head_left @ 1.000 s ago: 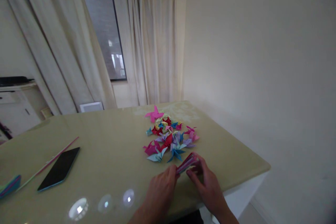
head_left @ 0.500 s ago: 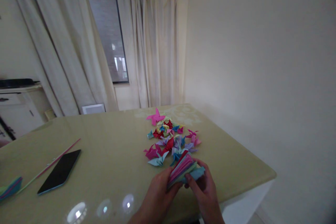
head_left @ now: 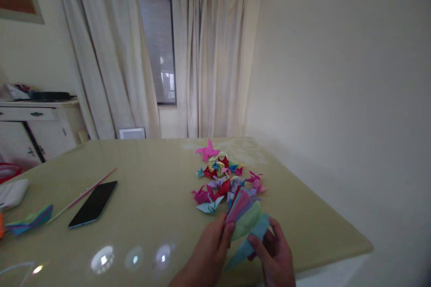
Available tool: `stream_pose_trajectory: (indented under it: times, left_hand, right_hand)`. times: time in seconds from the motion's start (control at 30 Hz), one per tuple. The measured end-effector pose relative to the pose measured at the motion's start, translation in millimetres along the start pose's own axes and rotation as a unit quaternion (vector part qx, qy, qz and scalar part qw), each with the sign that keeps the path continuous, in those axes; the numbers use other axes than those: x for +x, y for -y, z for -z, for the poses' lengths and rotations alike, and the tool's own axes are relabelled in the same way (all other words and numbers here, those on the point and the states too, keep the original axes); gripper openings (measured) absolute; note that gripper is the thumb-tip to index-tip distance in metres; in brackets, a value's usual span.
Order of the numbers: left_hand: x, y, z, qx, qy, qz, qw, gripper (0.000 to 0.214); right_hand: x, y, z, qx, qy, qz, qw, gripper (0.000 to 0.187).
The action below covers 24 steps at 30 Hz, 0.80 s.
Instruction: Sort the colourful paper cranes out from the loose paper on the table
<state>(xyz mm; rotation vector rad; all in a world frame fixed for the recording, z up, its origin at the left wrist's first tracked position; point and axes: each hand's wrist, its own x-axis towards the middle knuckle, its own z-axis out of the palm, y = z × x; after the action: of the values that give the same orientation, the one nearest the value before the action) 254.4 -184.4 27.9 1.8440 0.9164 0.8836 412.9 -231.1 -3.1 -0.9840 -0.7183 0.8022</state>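
A stack of coloured paper sheets, red, pink, purple and green, is gripped in my left hand, its thumb pressed on the near edge. My right hand pinches a light blue paper sheet between thumb and fingers, at the right side of the stack. This sheet slants down to the left below the green one. Just beyond the stack lies a heap of folded paper cranes in several colours, partly hidden by the papers. A pink folded paper star rests at the heap's far end.
A black phone lies left on the glossy table, beside a thin pink and green stick. A blue and green paper piece and a white object are at far left. The wall borders the table's right side.
My right hand has drawn the light blue sheet away from the stack, and the stack is fanned wider. The view has turned left, bringing more of the cabinet and the table's left side into sight.
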Motion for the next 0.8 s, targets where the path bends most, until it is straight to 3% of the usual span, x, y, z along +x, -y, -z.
stream_pose_trajectory:
  times: [0.17,0.37,0.5,0.67,0.8]
  left_hand:
    - [-3.6,6.2,7.7,-0.055,0.056,-0.034,0.996,0.045]
    - [-0.7,13.9,3.7,-0.071,0.039,-0.016,0.997,0.043]
    - [1.9,13.9,2.3,-0.07,0.002,-0.018,0.997,0.058]
    - [7.0,7.7,18.8,-0.061,-0.03,0.04,0.997,0.072]
    - [17.3,7.1,33.6,-0.031,-0.045,0.002,0.999,0.066]
  right_hand:
    - [6.6,-10.9,-1.2,-0.02,0.041,-0.011,0.999,0.054]
    - [7.8,-5.5,-3.0,-0.087,0.084,0.014,0.993,0.045]
    - [13.7,6.4,-4.3,-0.123,0.059,0.038,0.99,0.05]
    - [26.0,18.5,-6.1,-0.148,0.04,0.092,0.984,0.05]
    - [37.9,19.7,-16.0,-0.13,0.07,0.1,0.984,0.043]
